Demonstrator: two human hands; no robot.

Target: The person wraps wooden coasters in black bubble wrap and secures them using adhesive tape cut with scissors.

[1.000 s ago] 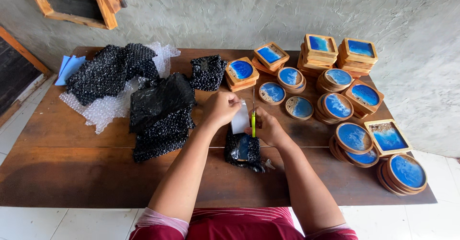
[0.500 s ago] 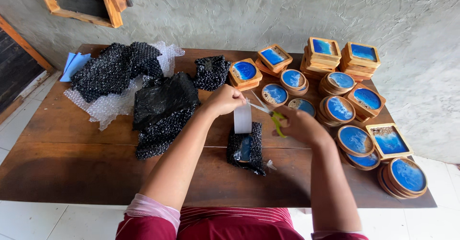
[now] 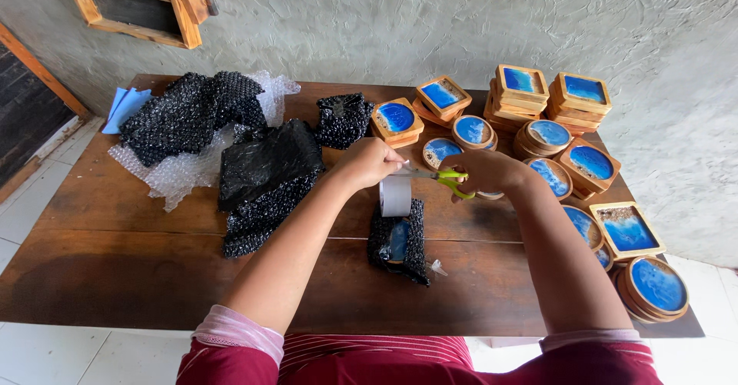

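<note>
My left hand (image 3: 369,162) pinches the top end of a strip of clear tape (image 3: 395,195) that hangs down over a coaster wrapped in black bubble wrap (image 3: 400,240) on the wooden table (image 3: 115,270). My right hand (image 3: 486,173) grips yellow-handled scissors (image 3: 438,176), whose blades point left toward the tape just below my left fingers. The blue of the coaster shows through a gap in the wrap.
Black bubble wrap pieces (image 3: 265,171) and clear bubble wrap (image 3: 181,171) lie at the left, with another wrapped bundle (image 3: 342,118) behind. Stacks of round and square wooden coasters with blue resin (image 3: 573,135) fill the right side. A plastered wall stands behind the table.
My right hand has swung from next to my left hand out to the right, turning the scissors from upright to level. The tape strip now hangs stretched from my left fingers.
</note>
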